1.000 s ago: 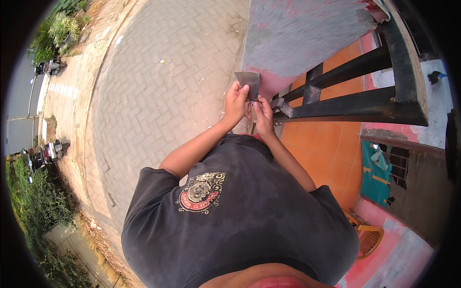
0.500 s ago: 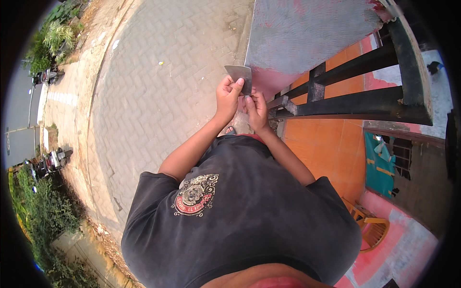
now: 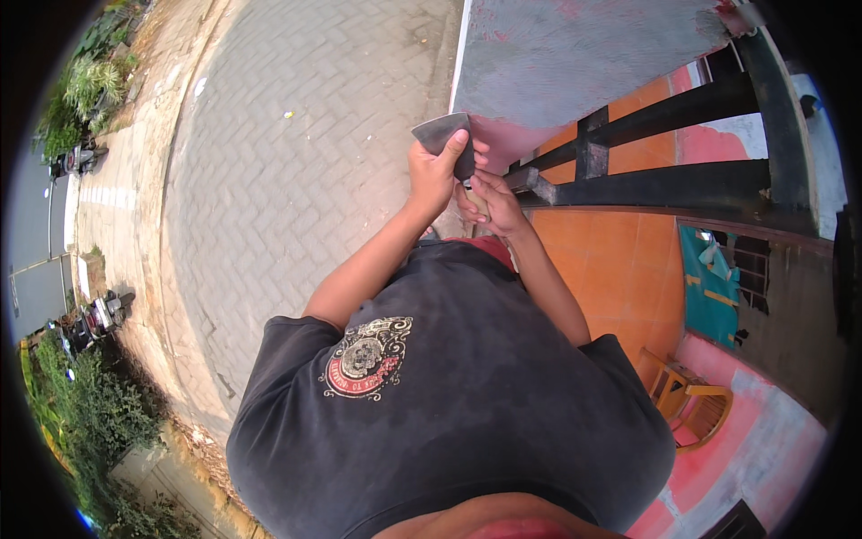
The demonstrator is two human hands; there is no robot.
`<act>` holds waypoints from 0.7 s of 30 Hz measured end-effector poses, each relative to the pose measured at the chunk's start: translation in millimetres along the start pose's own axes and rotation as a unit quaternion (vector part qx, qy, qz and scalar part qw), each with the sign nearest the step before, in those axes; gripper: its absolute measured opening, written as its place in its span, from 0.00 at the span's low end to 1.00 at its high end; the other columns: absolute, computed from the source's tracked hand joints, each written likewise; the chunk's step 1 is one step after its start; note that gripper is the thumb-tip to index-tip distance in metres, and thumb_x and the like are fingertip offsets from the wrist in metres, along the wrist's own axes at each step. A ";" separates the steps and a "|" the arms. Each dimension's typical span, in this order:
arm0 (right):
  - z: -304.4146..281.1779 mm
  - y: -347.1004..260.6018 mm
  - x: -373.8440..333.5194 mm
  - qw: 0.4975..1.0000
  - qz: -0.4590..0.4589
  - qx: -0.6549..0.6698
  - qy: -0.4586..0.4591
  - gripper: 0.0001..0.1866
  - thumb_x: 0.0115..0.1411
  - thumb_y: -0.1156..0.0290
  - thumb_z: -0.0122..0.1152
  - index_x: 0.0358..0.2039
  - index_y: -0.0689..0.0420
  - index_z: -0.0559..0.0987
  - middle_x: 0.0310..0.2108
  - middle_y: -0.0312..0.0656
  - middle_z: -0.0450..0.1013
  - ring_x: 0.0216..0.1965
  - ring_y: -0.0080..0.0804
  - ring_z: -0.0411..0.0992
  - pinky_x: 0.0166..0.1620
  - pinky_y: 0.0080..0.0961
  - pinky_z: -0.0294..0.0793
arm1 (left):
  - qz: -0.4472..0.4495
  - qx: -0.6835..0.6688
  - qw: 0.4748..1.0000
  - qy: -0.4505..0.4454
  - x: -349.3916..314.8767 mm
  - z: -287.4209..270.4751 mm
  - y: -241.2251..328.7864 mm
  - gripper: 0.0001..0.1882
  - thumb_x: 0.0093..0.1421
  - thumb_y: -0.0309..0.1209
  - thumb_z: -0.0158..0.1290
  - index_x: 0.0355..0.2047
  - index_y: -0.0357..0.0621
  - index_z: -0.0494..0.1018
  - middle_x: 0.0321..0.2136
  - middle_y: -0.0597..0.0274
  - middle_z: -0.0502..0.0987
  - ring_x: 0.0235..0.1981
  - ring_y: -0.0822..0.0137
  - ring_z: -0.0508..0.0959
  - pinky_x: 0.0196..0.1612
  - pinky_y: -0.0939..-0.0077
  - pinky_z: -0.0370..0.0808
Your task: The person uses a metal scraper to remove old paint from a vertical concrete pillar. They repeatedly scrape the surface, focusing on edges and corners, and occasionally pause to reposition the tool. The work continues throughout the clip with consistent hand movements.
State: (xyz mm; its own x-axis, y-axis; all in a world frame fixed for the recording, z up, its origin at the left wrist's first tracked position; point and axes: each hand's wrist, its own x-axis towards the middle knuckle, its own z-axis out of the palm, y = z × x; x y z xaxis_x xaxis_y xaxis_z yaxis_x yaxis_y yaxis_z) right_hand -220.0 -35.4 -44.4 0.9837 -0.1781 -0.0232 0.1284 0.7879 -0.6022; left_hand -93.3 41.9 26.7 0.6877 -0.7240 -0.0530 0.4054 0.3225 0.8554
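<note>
Gripping a flat, dark grey metal blade [image 3: 439,135] in the upper middle of the frame, the left hand [image 3: 432,180] lays its thumb on the face and shows fingertips past the right edge, while just below it the right hand [image 3: 499,208] curls around a pale tan handle [image 3: 478,203]. Half a second ago the blade's top edge lay nearly level; now it slants up toward the rough grey-and-pink wall [image 3: 575,67] at upper right, so I'd judge the hold is being adjusted.
</note>
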 end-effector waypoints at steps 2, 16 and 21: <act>-0.2 5.1 3.1 1.000 -0.005 0.014 -0.014 0.14 0.76 0.65 0.42 0.53 0.59 0.71 0.23 0.39 0.64 0.17 0.19 0.56 0.22 0.17 0.59 | 0.001 0.015 1.000 0.006 1.3 2.3 3.0 0.13 0.69 0.35 0.57 0.41 0.33 0.76 0.30 0.51 0.83 0.28 0.66 0.83 0.31 0.72 0.82; 16.9 22.5 6.3 0.998 -0.035 -0.006 0.046 0.11 0.76 0.64 0.44 0.47 0.57 0.72 0.22 0.37 0.64 0.15 0.18 0.56 0.21 0.16 0.59 | -0.016 0.040 0.999 -0.019 1.6 -9.1 7.1 0.10 0.68 0.31 0.57 0.40 0.35 0.77 0.29 0.55 0.83 0.26 0.70 0.81 0.28 0.76 0.79; 11.2 19.4 11.3 0.998 -0.037 -0.032 0.036 0.10 0.76 0.65 0.44 0.46 0.56 0.72 0.21 0.38 0.65 0.15 0.18 0.56 0.21 0.17 0.59 | 0.005 0.031 0.999 -0.024 5.1 -10.6 4.7 0.09 0.68 0.31 0.57 0.39 0.35 0.77 0.28 0.58 0.82 0.26 0.71 0.80 0.28 0.77 0.78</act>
State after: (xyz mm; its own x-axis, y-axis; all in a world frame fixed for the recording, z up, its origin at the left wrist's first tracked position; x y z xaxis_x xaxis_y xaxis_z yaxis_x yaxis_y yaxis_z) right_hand -205.0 -15.5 -47.4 0.9601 -0.2776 -0.0334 0.1892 0.7330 -0.6534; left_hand -81.6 46.2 25.0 0.6612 -0.7500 -0.0205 0.3598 0.2930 0.8858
